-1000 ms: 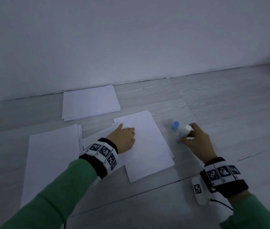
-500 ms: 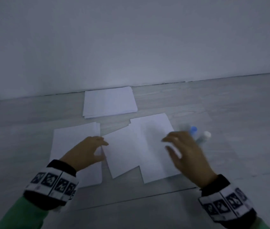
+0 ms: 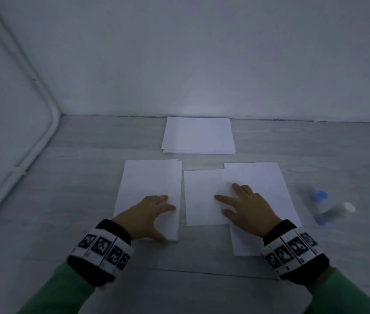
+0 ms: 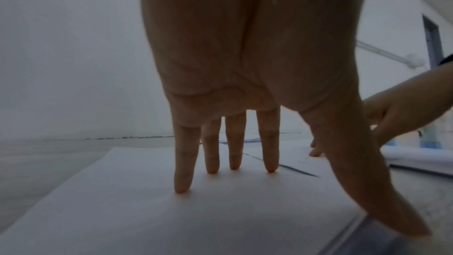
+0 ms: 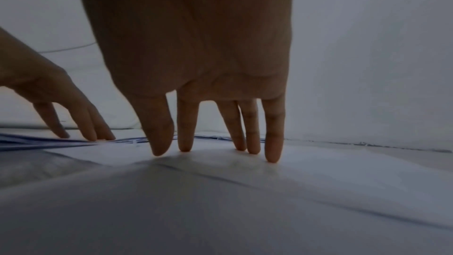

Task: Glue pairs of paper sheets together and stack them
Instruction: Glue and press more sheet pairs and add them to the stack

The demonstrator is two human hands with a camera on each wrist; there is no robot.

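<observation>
Head view: gluing partway done

Pressing flat with left hand (image 3: 147, 214) on left paper pile (image 3: 147, 184), right hand (image 3: 245, 207) on overlapping sheets (image 3: 254, 184); holding nothing. Glue sticks (image 3: 328, 207) lying right. Finished-looking stack (image 3: 198, 135) near floor's far edge; supply remaining.

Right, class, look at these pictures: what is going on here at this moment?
A person kneels or sits at a grey floor with white paper spread out. The left hand rests with straight fingers on the left pile. The right hand presses flat on two overlapping sheets, seemingly a pair being stuck together. The glue stick lies loose to the right, blurred, held by neither hand. Another stack sits by the wall.
</observation>
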